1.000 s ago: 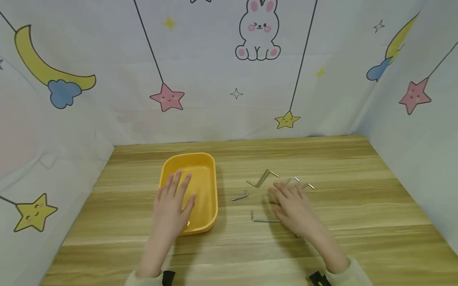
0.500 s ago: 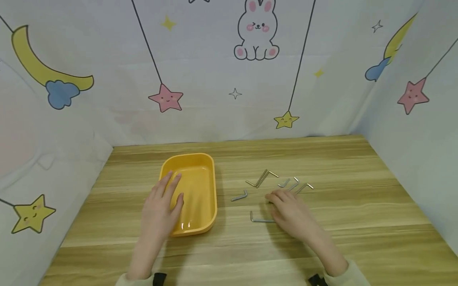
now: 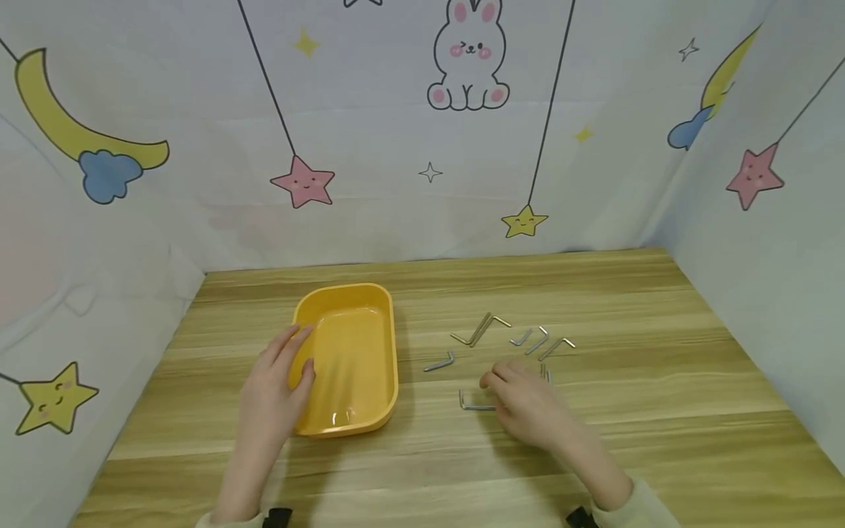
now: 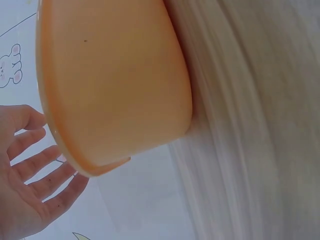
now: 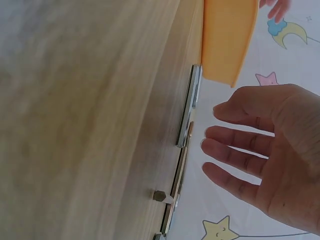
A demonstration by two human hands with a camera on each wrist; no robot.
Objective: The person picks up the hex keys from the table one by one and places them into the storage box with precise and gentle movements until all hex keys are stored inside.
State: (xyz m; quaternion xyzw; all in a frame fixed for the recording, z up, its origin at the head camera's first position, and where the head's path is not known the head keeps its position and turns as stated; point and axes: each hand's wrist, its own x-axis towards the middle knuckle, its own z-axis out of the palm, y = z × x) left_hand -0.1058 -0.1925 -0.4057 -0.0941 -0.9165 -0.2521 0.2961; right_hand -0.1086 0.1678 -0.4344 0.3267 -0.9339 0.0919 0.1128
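Note:
My left hand (image 3: 272, 385) is at the left rim of a yellow plastic tray (image 3: 350, 367), its fingers relaxed and spread. The left wrist view shows the fingertips (image 4: 42, 120) right at the tray's rim. My right hand (image 3: 528, 403) hovers low over several L-shaped hex keys, its fingers loosely bent with nothing between them in the right wrist view. Nearest to it is a long silver hex key (image 3: 477, 408), partly hidden under the hand. Another hex key (image 3: 546, 372) shows just behind the knuckles. A short silver hex key (image 3: 440, 363) lies between tray and hand.
Brass-coloured hex keys (image 3: 480, 330) lie farther back on the wood-grain table (image 3: 422, 469). More small hex keys (image 3: 540, 340) lie to their right. A white cloth backdrop (image 3: 370, 220) with printed stars and a rabbit encloses the table's back and sides.
My left hand has drawn back leftward from over the tray to its left rim. My right hand has shifted slightly toward me and left, uncovering hex keys behind it.

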